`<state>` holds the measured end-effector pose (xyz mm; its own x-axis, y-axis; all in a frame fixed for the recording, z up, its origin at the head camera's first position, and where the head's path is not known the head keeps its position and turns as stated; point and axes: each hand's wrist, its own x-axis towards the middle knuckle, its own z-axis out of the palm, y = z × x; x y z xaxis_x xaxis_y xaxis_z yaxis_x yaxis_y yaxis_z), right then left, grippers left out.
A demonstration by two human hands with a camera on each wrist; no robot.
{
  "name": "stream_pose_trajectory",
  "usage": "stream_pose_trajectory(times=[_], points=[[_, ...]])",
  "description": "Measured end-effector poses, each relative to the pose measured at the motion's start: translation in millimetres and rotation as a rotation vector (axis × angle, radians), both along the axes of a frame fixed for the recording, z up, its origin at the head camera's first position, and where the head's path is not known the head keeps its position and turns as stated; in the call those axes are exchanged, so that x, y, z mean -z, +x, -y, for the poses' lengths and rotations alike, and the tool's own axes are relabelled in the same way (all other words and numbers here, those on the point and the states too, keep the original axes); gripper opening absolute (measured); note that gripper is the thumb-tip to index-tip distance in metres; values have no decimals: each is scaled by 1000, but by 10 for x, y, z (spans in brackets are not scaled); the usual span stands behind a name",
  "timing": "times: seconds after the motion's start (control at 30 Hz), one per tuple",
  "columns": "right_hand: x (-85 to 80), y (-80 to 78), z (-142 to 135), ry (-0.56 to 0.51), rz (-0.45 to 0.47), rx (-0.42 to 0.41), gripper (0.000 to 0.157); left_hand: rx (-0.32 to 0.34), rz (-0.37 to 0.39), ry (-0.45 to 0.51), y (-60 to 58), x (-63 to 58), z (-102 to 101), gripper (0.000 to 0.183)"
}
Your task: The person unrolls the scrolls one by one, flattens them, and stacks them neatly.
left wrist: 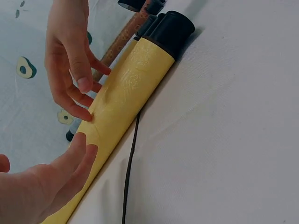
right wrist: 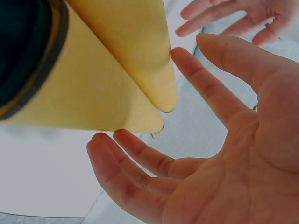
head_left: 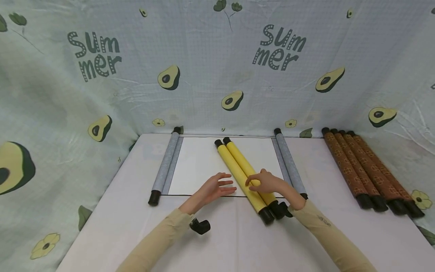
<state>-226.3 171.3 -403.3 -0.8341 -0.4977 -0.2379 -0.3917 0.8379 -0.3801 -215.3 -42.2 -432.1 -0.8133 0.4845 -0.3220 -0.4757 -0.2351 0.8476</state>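
Two yellow rolls with black end caps lie side by side and slanted, a left roll and a right roll. Just left of them is my left hand, fingers extended and spread, palm toward the rolls, holding nothing. My right hand hovers over the right roll, its fingers loosely bent and apart. In the right wrist view the fingertips come right to the edge of a yellow roll, without curling round it. The left wrist view has both hands beside one yellow roll.
Beneath the yellow rolls is a white rectangular sheet with thin dark edges. A grey roll flanks it on the left and another grey roll on the right. Several brown patterned rolls lie at the table's right side. An avocado-print cloth hangs behind.
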Motion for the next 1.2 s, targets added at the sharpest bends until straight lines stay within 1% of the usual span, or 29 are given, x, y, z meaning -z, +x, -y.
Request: stream_pose_trajectory(times=[0.1,0.23,0.33,0.4,0.5,0.6,0.7,0.83,0.93,0.97,1.07,1.2], points=[[11,-86,-18,-12,16,-20,16,-20,41,55,-21,22,-43,52],[34,-205,-59,-52,21,-77,21,-22,78,83,-44,63,-119,52],[44,-285,-93,-100,77,-68,28,-21,95,88,-51,73,-168,51],[53,-339,-115,-130,140,-15,31,-27,98,82,-56,76,-191,51],[63,-420,-139,-190,246,92,35,-47,107,71,-70,76,-214,51],[83,-503,-169,-254,328,176,37,-67,124,59,-88,79,-234,51],[90,-569,-213,-327,402,199,43,-90,138,52,-105,89,-255,52],[97,-630,-261,-405,475,182,50,-115,139,48,-124,94,-277,53],[115,-664,-254,-442,500,215,52,-124,150,73,-148,93,-286,54],[135,-684,-251,-453,509,243,51,-128,154,87,-158,93,-287,55],[170,-729,-243,-487,534,282,52,-136,166,113,-190,97,-289,58],[199,-755,-233,-501,614,322,55,-155,185,113,-215,98,-304,61]])
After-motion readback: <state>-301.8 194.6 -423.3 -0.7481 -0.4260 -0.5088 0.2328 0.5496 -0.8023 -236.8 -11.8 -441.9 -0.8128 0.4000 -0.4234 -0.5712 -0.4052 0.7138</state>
